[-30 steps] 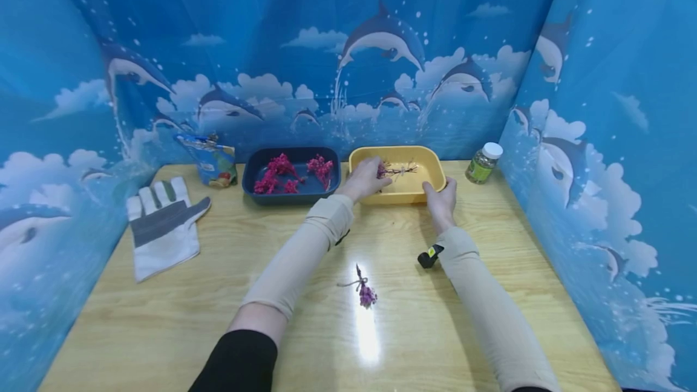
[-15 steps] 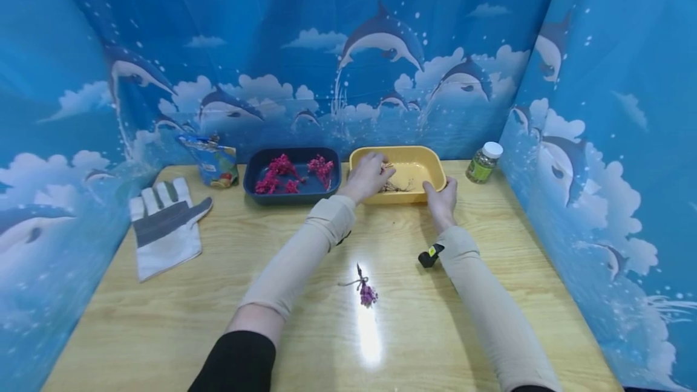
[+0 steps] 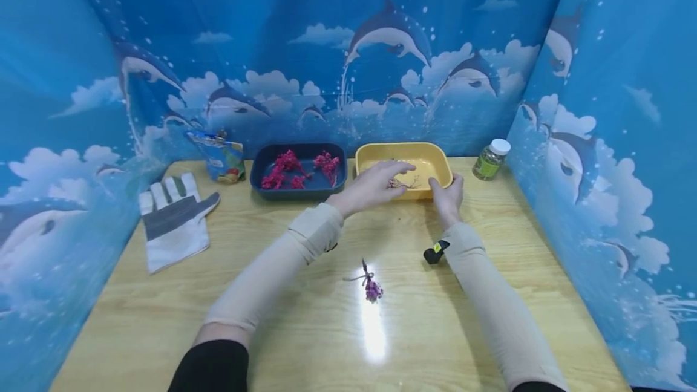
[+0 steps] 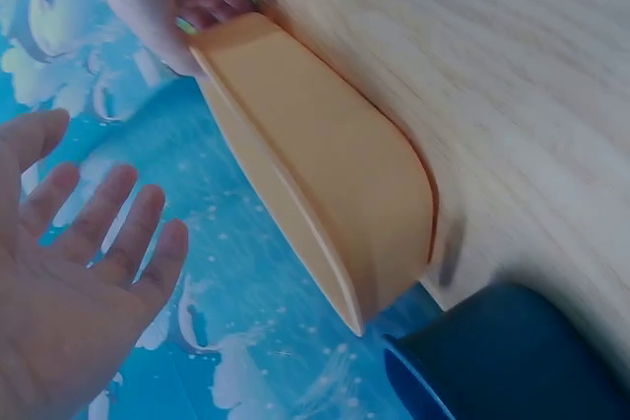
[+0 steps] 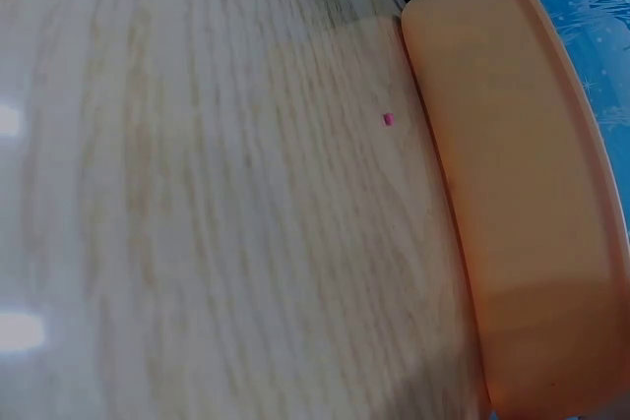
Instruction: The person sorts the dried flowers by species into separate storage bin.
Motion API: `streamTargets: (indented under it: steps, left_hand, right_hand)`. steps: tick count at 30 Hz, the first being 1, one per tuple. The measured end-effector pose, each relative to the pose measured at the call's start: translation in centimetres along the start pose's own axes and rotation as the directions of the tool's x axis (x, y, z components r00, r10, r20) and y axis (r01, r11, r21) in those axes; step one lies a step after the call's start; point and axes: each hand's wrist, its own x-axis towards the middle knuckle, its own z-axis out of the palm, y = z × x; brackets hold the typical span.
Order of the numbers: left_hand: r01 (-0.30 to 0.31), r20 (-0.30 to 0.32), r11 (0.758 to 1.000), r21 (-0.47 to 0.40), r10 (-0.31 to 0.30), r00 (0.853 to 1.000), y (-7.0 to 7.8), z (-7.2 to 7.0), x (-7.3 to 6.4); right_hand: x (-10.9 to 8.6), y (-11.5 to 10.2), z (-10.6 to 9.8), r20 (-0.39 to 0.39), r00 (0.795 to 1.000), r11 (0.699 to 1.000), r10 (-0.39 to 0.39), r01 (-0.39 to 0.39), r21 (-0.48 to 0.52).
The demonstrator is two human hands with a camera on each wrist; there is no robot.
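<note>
My left hand (image 3: 370, 189) hovers over the front rim of the yellow tray (image 3: 431, 165), its fingers extended and holding nothing. In the left wrist view that hand (image 4: 79, 272) shows a bare palm with spread fingers. My right hand (image 3: 449, 198) grips the tray's front right corner, thumb over the rim and fingers outside. A thin-stemmed dried sprig (image 3: 403, 184) lies inside the tray, partly hidden behind my left hand. Nearer me on the wooden table, a small purple dried-flower bunch (image 3: 373, 288) tied with string lies flat.
Left of the yellow tray stands a navy tray (image 3: 299, 195) with several pink dried-flower sprigs (image 3: 286, 165). A blue pouch (image 3: 220, 159) and a work glove (image 3: 175, 222) lie farther left. A white-capped jar (image 3: 490, 160) stands at the back right.
My left hand has come up out of the yellow tray and back toward me, its fingers straightening. The sprig's stems lie farther forward inside. My right hand keeps hold of the corner.
</note>
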Motion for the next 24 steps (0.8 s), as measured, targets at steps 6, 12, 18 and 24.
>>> streamTargets:
  steps: [6, 12, 18, 24]
  left_hand:
    - [-0.115, 0.128, 0.993, 0.03, 0.11, 0.986, 0.6, 0.9, -2.8]
    - [-0.175, 0.286, 0.985, 0.007, 0.165, 0.944, 0.2, 2.2, -6.0]
    - [-0.216, 0.461, 0.975, -0.045, 0.212, 0.862, 0.3, 3.0, -8.6]
    - [-0.207, 0.558, 0.978, -0.017, 0.181, 0.81, 0.8, 4.4, -10.7]
  right_hand:
    - [-0.1, 0.0, 0.0, -0.005, 1.0, 1.0, 0.004, -0.004, -0.009]
    - [-0.2, -0.1, 0.0, 0.015, 1.0, 0.999, 0.023, -0.023, -0.026]
    - [-0.2, -0.1, -0.1, 0.016, 1.0, 1.0, 0.002, -0.002, -0.013]
    - [-0.2, -0.1, -0.1, 0.019, 1.0, 1.0, 0.008, -0.008, -0.007]
